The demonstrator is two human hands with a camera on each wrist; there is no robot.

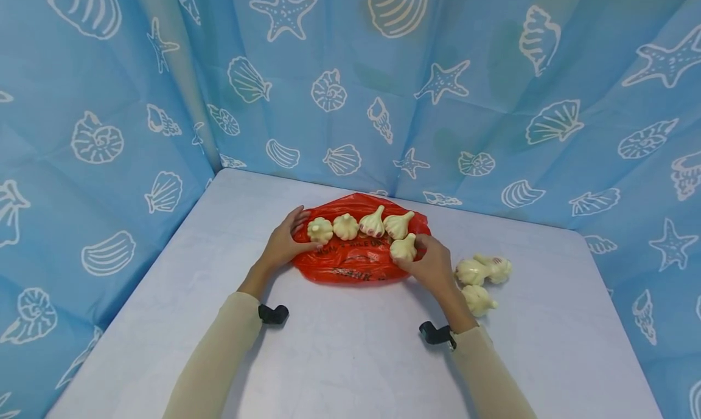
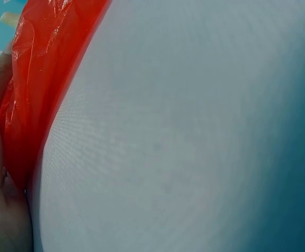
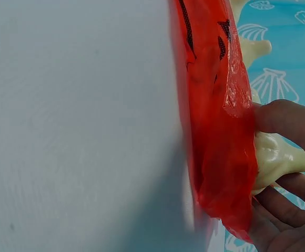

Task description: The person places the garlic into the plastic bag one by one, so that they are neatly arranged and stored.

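Hands flank a red bag (image 1: 350,261), with the right holding a garlic (image 1: 403,249) at the bag's right end.

Left hand (image 1: 282,241) lies spread at the bag's left end, fingers along its edge and thumb reaching over the front, close to the leftmost bulb (image 1: 320,231); right hand (image 1: 434,262) has thumb and fingers bent around the garlic, palm to the bag's right side. Between the hands, four bulbs sit in a row on the bag, leftmost to rightmost bulb (image 1: 397,225), the held garlic just below the last. Bag and hands are on the white table (image 1: 350,352); three loose bulbs (image 1: 478,300) lie clustered just right of the right hand, before a blue curtain (image 1: 328,54).
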